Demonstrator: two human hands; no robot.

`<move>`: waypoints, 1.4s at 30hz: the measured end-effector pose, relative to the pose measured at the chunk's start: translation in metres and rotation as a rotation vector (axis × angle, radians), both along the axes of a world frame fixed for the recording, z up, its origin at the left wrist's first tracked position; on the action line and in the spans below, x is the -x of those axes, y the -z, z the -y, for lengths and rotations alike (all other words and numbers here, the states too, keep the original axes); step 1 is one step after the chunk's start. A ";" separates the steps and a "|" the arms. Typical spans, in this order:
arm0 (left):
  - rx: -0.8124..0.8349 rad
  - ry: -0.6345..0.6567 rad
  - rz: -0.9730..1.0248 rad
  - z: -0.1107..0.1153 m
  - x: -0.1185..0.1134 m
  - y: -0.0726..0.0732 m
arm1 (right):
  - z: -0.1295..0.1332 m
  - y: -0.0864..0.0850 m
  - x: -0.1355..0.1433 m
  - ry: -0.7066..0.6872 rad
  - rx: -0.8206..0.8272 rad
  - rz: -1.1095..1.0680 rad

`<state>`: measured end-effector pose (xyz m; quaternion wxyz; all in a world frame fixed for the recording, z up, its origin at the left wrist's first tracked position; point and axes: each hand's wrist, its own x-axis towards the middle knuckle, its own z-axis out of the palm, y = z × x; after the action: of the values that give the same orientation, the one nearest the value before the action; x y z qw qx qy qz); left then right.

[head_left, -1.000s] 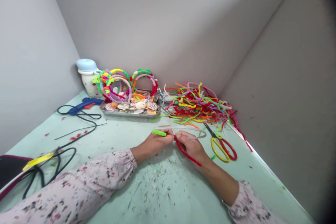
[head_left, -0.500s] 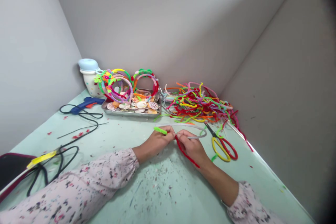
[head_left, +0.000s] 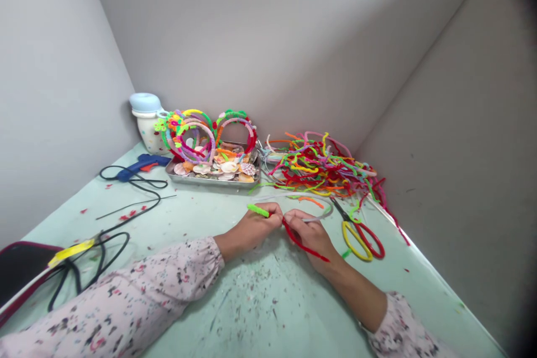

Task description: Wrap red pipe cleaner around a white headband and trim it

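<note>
My left hand (head_left: 258,227) is closed around a thin grey headband (head_left: 325,214) near one end. Bright green fuzzy wrapping (head_left: 257,210) covers that end and sticks out past my fingers, with a bit of red beside it. Fingertip to fingertip with it, my right hand (head_left: 308,233) pinches a red pipe cleaner (head_left: 308,249), whose loose tail runs back over the hand towards the wrist. The bare part of the headband curves away behind both hands and returns to the right hand. What lies between the fingertips is mostly hidden.
Scissors (head_left: 356,235) with yellow and red handles lie to the right. Behind are a heap of pipe cleaners (head_left: 323,168) and a metal tray (head_left: 210,180) of shells and wrapped headbands. A blue glue gun (head_left: 140,165), black cables (head_left: 113,226) and a lidded cup (head_left: 149,128) are left.
The red tail has swung slightly outward over my right hand, and more red shows beside the green at my left fingers. The whole view has shifted a little.
</note>
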<state>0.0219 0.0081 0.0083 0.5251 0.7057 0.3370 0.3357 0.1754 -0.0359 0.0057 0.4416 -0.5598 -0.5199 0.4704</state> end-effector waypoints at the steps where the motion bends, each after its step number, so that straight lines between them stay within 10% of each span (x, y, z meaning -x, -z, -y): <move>1: 0.025 -0.012 0.013 -0.001 0.000 0.002 | 0.001 -0.002 0.000 -0.007 0.004 -0.018; 10: 0.275 -0.026 0.190 -0.005 0.000 0.003 | 0.000 0.004 -0.001 -0.027 -0.207 -0.052; 42: 0.185 0.052 0.167 -0.003 0.000 -0.004 | -0.001 0.014 0.001 0.023 -0.343 -0.019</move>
<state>0.0221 0.0110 0.0126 0.6226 0.6324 0.3034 0.3470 0.1741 -0.0346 -0.0086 0.5408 -0.4778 -0.5821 0.3748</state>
